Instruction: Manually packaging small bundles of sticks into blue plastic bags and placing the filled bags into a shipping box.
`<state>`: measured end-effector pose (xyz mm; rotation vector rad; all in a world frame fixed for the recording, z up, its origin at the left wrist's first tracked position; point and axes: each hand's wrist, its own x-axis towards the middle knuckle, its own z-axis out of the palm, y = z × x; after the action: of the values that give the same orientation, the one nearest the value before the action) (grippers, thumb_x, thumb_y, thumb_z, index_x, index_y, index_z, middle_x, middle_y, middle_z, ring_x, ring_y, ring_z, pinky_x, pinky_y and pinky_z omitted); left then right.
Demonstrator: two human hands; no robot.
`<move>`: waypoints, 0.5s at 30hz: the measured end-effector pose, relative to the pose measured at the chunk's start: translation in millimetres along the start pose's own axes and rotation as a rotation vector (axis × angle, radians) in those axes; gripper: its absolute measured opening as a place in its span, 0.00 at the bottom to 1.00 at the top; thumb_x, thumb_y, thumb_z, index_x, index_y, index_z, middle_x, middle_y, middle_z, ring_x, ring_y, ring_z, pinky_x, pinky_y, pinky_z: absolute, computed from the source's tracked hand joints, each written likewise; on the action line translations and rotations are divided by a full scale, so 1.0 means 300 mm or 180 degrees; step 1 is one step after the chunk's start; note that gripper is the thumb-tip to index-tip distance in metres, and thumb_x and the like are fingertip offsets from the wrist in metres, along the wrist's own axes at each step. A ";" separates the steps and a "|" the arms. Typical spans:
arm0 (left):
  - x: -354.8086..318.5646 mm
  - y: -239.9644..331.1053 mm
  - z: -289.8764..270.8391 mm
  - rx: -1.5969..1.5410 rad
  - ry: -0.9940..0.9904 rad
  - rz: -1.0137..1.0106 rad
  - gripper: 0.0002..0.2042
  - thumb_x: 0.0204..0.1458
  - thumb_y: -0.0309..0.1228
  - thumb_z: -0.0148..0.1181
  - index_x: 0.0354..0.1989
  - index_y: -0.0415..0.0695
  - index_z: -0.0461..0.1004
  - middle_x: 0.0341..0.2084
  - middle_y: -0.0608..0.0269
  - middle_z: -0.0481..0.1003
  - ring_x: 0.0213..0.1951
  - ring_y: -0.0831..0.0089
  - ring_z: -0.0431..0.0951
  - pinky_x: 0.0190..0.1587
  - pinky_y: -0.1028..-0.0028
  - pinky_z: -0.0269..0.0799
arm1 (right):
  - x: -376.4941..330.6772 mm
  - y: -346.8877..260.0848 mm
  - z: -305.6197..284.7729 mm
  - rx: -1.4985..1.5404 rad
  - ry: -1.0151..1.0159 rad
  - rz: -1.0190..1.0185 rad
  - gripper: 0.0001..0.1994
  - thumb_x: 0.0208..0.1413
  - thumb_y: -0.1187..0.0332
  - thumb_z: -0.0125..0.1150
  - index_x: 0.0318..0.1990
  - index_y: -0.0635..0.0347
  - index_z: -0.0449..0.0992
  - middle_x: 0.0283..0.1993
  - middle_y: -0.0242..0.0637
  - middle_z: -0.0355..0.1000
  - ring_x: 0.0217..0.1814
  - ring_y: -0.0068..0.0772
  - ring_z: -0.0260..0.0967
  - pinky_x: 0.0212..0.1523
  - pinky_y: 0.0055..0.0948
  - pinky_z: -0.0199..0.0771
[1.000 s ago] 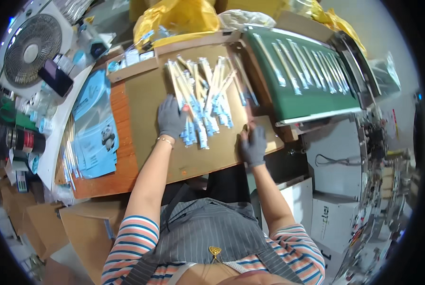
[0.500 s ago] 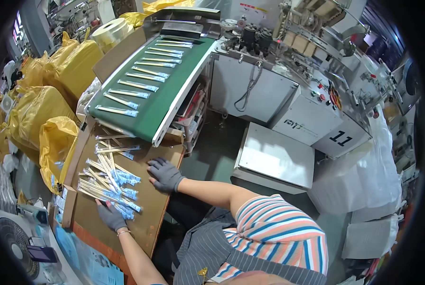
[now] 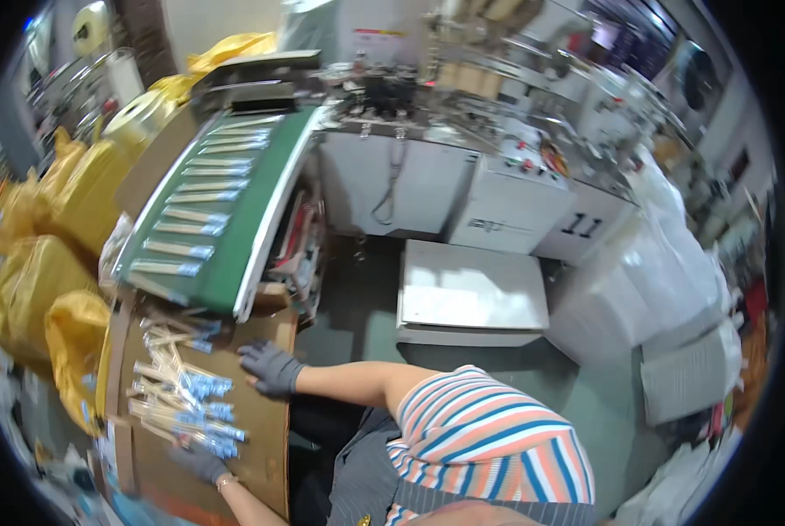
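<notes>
A loose pile of wrapped wooden chopsticks [image 3: 177, 386], pale with blue-printed ends, lies on a brown cardboard-lined table [image 3: 256, 447]. My left hand [image 3: 198, 462], in a grey glove and somewhat blurred, rests low at the near edge of the pile with its fingers stretched out beside the sticks. To the right of the pile, my right hand [image 3: 271, 368] lies on the cardboard, also gloved in grey, fingers spread and holding nothing. More wrapped chopsticks sit in a row across the green conveyor belt [image 3: 243, 228], whose lower end meets the far side of the table.
Yellow sacks [image 3: 42, 289] crowd the left side. Beyond the belt stands a white machine cabinet [image 3: 506, 210] with buttons and rollers above. A low white box [image 3: 471, 285] is on the floor to the right, with clear plastic bags [image 3: 646, 263] farther right.
The head view has swung, so the belt and table appear farther left and the hands lower. Both hands remain beside the chopstick pile.
</notes>
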<state>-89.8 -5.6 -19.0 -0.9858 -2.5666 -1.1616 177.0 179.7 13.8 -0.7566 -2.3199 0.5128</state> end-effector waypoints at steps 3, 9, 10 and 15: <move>0.007 0.017 -0.001 0.0667 0.0464 0.0399 0.28 0.60 0.48 0.47 0.54 0.31 0.67 0.53 0.39 0.68 0.54 0.46 0.68 0.58 0.59 0.63 | 0.009 -0.020 -0.012 -0.0082 0.0070 -0.0085 0.19 0.48 0.61 0.57 0.45 0.61 0.68 0.55 0.51 0.63 0.57 0.56 0.59 0.61 0.48 0.57; 0.030 0.028 -0.019 0.0803 -0.0302 0.0163 0.29 0.59 0.46 0.48 0.58 0.32 0.64 0.56 0.38 0.66 0.58 0.48 0.66 0.62 0.60 0.59 | 0.023 -0.019 -0.002 0.0118 -0.0085 -0.0043 0.18 0.47 0.62 0.57 0.44 0.62 0.68 0.55 0.51 0.63 0.57 0.56 0.58 0.59 0.49 0.58; 0.034 -0.027 0.017 0.0979 -0.0196 0.0311 0.28 0.58 0.44 0.49 0.59 0.33 0.64 0.56 0.38 0.67 0.58 0.47 0.66 0.62 0.59 0.58 | 0.024 -0.025 -0.016 0.0126 0.0004 -0.0075 0.18 0.47 0.62 0.57 0.44 0.61 0.68 0.55 0.50 0.63 0.57 0.56 0.58 0.58 0.49 0.59; 0.007 0.087 0.001 0.0787 0.0059 0.0406 0.29 0.59 0.48 0.48 0.57 0.33 0.66 0.56 0.39 0.67 0.58 0.48 0.67 0.61 0.60 0.58 | 0.023 -0.033 -0.045 -0.0016 -0.0166 -0.0070 0.18 0.50 0.62 0.56 0.46 0.62 0.67 0.56 0.51 0.62 0.59 0.55 0.57 0.59 0.48 0.58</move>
<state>-75.1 8.3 -2.2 -1.0552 -2.5131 -0.7945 178.1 178.6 31.9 -0.7275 -2.3758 0.5229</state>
